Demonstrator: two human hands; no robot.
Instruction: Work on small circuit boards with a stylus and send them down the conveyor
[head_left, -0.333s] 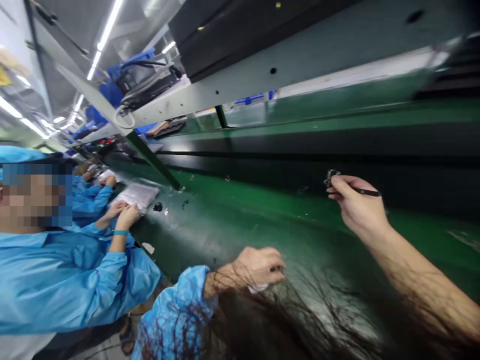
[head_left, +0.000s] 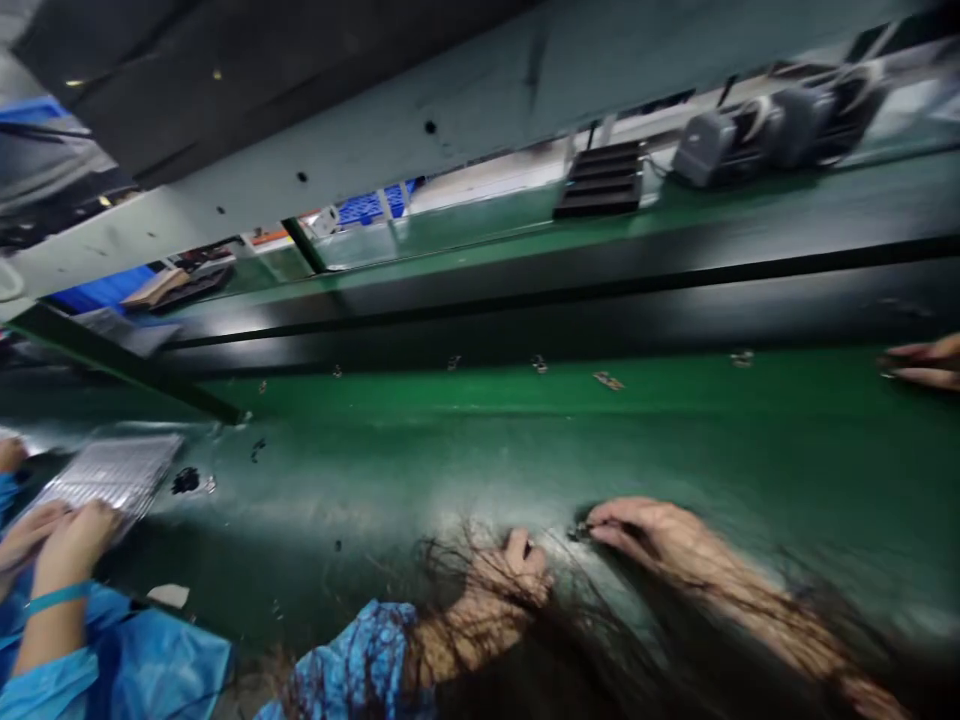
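Note:
My right hand (head_left: 649, 530) lies low on the green conveyor belt (head_left: 465, 440), its fingertips pinched on a small dark part (head_left: 580, 531) that touches the belt. Just to its left is my left hand (head_left: 512, 572), in a blue sleeve, with the fingers curled. Loose strands of hair hang over both hands, so I cannot tell whether the left one holds anything. The two hands are almost touching.
Several small parts (head_left: 607, 380) lie scattered along the belt's far edge. At the left, a co-worker's hands (head_left: 56, 535) rest on a clear tray (head_left: 112, 470). Another person's fingers (head_left: 922, 362) reach in at the right edge. Grey machines (head_left: 750, 130) stand behind the belt.
My right hand has come down from the air at the far right to the belt beside my left hand. The view has swung to the right and downward.

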